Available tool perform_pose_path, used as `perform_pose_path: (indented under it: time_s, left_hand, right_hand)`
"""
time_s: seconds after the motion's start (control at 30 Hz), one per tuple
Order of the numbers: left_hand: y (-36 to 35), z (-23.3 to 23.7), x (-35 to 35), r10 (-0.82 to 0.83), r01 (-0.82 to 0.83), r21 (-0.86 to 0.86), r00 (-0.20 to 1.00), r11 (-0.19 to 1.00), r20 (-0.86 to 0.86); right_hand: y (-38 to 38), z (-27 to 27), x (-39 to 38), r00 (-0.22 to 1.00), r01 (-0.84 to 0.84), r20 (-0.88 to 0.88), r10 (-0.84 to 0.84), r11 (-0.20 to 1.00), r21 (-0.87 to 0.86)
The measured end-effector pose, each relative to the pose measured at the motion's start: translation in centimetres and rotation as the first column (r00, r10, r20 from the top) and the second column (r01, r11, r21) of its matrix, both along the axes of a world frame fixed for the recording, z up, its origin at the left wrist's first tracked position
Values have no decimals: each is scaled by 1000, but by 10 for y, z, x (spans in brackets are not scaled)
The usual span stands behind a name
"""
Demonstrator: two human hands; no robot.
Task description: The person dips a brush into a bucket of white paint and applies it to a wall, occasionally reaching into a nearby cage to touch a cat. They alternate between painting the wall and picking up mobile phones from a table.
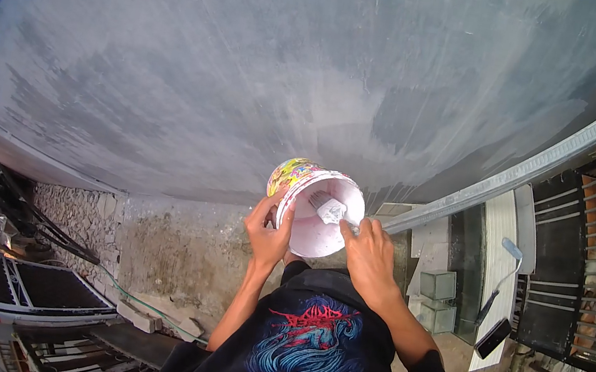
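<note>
A small bucket (318, 244) with a colourful printed outside and a pale, paint-stained inside is tilted with its mouth toward me. My left hand (269, 230) is closed on its left rim, thumb at the front and fingers round the outside. Inside the bucket is a paintbrush (331, 211), its bristle end whitened with paint. At the right rim my right hand (369, 253) is closed round the brush's handle, which is mostly hidden by the fingers. Just beyond the bucket rises a large grey wall (251, 85) with lighter and darker patches.
On a white ledge (498, 225) to the right lie a small paint roller (512, 249) and a phone (494, 338). Glass blocks (438, 284) stand beside it. Metal frames (33, 284) and a green hose (140, 297) are at lower left, on the concrete floor (173, 260) side.
</note>
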State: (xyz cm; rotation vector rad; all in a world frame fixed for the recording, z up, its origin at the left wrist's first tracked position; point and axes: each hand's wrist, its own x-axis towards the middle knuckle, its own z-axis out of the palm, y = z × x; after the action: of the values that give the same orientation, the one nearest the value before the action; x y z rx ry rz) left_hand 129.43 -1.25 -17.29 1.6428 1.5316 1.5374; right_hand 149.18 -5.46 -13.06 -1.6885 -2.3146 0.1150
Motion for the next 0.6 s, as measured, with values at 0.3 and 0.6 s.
perform_pose_path:
  time_s: [0.3, 0.6]
  left_hand:
    - [-14, -1, -8, 56, -58, -25, 997, 998, -55]
    - [-12, -5, -10, 213, -176, -192, 958, 965, 190]
  right_hand:
    - [-13, -6, 5, 923, -63, -383, -35, 969, -239]
    - [-27, -23, 60, 394, -125, -747, -535, 774, -621]
